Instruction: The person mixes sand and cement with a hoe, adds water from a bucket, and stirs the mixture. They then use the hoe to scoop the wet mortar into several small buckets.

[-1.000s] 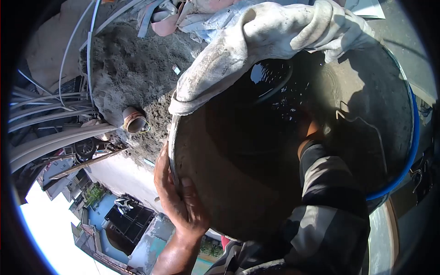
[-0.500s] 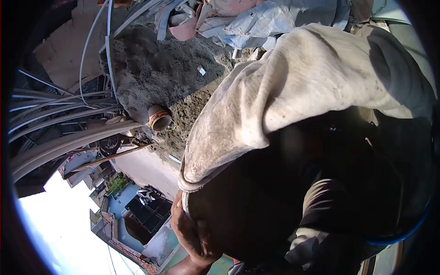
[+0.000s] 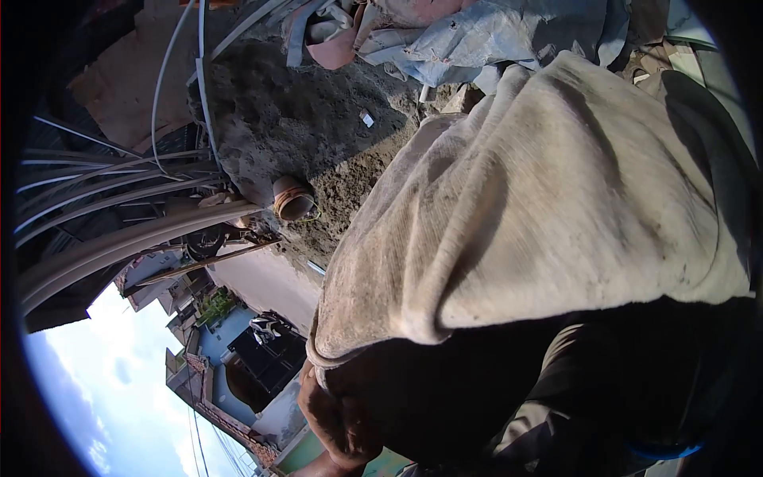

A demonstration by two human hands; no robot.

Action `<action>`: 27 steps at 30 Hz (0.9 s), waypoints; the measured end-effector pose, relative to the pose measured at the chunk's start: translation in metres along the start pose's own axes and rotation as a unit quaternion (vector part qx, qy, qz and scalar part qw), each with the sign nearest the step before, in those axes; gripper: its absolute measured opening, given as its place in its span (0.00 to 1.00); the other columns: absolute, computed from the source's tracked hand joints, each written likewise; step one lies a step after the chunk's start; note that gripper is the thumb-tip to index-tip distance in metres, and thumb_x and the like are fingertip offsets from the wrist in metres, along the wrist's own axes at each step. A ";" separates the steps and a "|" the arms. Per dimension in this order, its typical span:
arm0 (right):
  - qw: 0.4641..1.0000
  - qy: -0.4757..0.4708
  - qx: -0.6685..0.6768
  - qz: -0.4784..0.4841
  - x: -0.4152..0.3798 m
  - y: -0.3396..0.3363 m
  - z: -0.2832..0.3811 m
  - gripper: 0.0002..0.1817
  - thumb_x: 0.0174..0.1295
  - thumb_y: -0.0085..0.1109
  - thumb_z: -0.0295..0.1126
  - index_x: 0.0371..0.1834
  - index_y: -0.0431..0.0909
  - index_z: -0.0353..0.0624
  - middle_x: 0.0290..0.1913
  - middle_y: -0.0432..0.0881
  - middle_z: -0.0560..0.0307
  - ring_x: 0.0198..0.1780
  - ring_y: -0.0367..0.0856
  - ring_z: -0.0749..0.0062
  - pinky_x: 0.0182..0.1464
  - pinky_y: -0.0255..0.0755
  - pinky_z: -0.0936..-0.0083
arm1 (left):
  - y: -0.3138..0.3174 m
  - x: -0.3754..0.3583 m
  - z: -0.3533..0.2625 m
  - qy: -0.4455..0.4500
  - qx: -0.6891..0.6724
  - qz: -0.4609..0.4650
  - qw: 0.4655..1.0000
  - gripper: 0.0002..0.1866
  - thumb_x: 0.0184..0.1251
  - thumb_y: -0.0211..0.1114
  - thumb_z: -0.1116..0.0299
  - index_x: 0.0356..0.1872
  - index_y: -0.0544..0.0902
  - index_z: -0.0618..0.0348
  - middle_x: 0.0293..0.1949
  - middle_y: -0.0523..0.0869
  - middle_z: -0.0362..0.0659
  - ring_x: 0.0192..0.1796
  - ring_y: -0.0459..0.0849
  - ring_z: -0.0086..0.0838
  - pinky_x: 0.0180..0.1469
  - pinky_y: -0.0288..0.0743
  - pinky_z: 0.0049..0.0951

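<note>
Cloth (image 3: pixel 548 215), pale and dirt-stained, drapes over the top of a big dark drum (image 3: pixel 445 397) and fills most of the head view. The left hand (image 3: pixel 334 417) has its grip clamped on the drum's rim at the lower edge, fingers curled over the lip just beneath the cloth's hem. The right hand is hidden; only its striped sleeve (image 3: pixel 556 405) shows, reaching into the dark drum, so its grip cannot be told. Behind lies a sand heap (image 3: pixel 294 119) with a short pipe piece (image 3: pixel 292 199) and bent conduit tubes (image 3: pixel 111 207) beside it.
</note>
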State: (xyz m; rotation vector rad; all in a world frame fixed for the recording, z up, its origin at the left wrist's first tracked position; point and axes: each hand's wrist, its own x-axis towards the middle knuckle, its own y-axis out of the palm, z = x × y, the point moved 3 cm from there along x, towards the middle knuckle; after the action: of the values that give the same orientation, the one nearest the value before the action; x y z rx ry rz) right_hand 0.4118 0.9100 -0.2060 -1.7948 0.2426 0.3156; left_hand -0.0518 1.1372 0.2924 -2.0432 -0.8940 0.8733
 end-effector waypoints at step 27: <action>0.999 -0.023 0.040 0.019 -0.029 0.008 0.059 0.22 0.59 0.52 0.34 0.57 0.79 0.44 0.56 0.80 0.43 0.56 0.80 0.52 0.56 0.74 0.59 | 0.017 0.009 -0.001 -0.006 -0.096 0.001 0.995 0.34 0.74 0.49 0.58 0.71 0.52 0.71 0.68 0.64 0.58 0.70 0.65 0.42 0.71 0.55 0.42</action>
State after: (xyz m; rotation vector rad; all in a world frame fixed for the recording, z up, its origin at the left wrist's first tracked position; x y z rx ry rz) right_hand 0.3771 0.9652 -0.2174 -1.7035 0.2522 0.3690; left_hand -0.0414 1.1356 0.2761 -2.2045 -1.0161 0.8279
